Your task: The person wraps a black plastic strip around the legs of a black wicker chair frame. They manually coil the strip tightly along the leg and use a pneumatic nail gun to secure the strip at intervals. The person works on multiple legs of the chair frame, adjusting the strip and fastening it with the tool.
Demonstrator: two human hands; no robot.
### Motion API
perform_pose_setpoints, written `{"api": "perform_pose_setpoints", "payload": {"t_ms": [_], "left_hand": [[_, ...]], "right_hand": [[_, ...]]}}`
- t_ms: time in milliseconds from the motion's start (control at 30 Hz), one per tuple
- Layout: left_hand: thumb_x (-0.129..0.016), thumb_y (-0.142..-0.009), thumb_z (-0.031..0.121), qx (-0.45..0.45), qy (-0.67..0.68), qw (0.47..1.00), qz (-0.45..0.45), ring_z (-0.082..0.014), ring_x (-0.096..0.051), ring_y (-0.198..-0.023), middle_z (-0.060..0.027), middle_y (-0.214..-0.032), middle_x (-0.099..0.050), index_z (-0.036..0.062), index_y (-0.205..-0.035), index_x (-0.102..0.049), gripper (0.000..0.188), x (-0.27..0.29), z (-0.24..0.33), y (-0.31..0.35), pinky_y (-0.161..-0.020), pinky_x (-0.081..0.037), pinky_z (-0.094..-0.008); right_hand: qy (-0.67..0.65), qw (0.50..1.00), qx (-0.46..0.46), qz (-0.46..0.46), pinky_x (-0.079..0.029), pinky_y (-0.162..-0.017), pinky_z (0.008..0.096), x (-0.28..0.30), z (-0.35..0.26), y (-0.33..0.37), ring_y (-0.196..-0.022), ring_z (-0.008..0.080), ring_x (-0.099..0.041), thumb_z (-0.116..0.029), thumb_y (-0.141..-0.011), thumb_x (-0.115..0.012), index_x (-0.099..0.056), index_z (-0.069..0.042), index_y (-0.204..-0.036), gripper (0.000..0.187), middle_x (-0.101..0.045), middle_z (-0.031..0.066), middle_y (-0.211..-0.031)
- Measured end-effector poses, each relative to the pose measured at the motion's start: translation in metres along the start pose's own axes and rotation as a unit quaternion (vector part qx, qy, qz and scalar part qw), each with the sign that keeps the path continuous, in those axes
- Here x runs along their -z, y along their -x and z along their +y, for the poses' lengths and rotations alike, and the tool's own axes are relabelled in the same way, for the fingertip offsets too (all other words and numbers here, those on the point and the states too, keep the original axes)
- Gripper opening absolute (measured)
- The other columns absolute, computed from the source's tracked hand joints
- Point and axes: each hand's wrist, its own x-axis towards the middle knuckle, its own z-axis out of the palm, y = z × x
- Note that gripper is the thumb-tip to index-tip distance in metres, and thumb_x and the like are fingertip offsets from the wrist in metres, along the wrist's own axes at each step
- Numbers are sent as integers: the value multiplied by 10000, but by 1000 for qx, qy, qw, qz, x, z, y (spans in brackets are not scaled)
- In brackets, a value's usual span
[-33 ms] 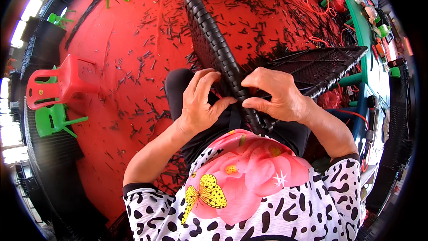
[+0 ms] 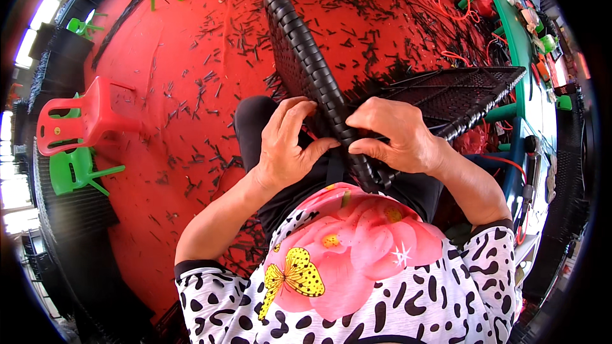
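Observation:
A black woven panel (image 2: 315, 70) with a thick strip-wrapped edge stands tilted between my knees, running from the far middle down to my lap. My left hand (image 2: 284, 146) grips its left side near the lower end, with fingers curled and the thumb pressed on the edge. From the other side, my right hand (image 2: 398, 137) closes on the same edge, its thumb and bent forefinger against the wrapping. Any loose strip between these fingertips is too small to make out. A second black woven section (image 2: 462, 95) spreads out to the right behind my right hand; the join between them is hidden.
Short black offcuts lie scattered over the red floor (image 2: 146, 172). At left are a red plastic chair (image 2: 95, 121) and a green one (image 2: 76, 172). Along the right runs a green-edged table (image 2: 519, 32), with an orange hose (image 2: 440, 3) coiled near its far end.

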Motion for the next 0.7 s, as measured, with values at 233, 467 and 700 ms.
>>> {"api": "perform_pose_setpoints", "payload": {"t_ms": [233,467,700], "left_hand": [[-822,-641,264,-192,-162,968,3,-289,-557,-1129,-153,-1190,-564,9,-1143,-544,628,22,20,-17,-981,-390,-526],[-824,-523,241,-252,-165,915,-270,-210,-541,-1148,-44,-1083,-603,87,-1047,-616,584,26,26,-74,-1105,-232,-524],[-844,-475,233,-234,-177,912,-286,-211,-574,-956,-15,-875,-584,89,-987,-629,574,30,15,-86,-1097,-254,-499]], "right_hand": [[61,993,91,35,-472,-567,393,-4,-6,13,-684,305,-577,-93,-672,-757,-576,-14,-944,336,-567,118,-808],[124,986,113,23,-460,-559,387,-5,-14,25,-652,291,-557,-106,-697,-736,-591,-45,-952,299,-545,96,-777],[147,988,15,-47,-498,-557,371,0,-31,6,-679,297,-605,-61,-734,-710,-623,-101,-983,266,-557,92,-792]]}}
